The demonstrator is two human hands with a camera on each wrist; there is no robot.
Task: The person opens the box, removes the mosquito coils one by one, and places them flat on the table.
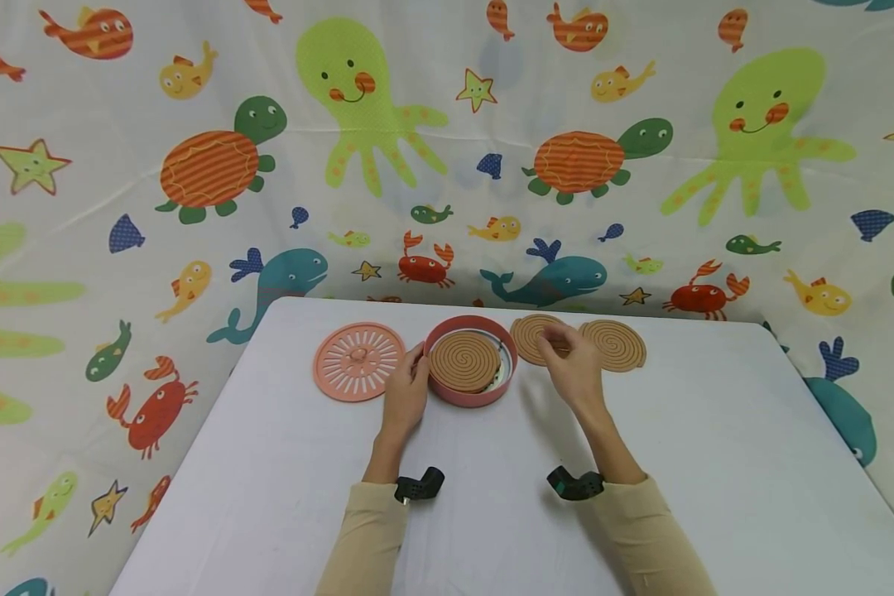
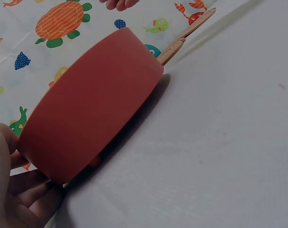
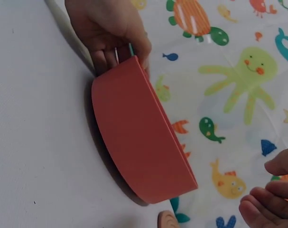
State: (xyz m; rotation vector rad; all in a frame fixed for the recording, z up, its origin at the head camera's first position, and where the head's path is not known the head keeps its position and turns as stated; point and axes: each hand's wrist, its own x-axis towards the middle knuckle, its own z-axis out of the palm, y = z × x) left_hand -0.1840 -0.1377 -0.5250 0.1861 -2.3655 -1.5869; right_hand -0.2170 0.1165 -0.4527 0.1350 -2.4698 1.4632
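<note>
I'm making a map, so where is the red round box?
In the head view, the red round box is held by the left hand, between the pink slotted lid on the left and two mosquito coils on the right.

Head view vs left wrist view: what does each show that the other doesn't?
Only head: the slotted lid, the coil inside the round red box, the sleeves.

Only left wrist: a small reddish nub under the box.

Both: the box, left hand, right hand (cropped in left wrist), and two loose coils, edge-on in left wrist.
</note>
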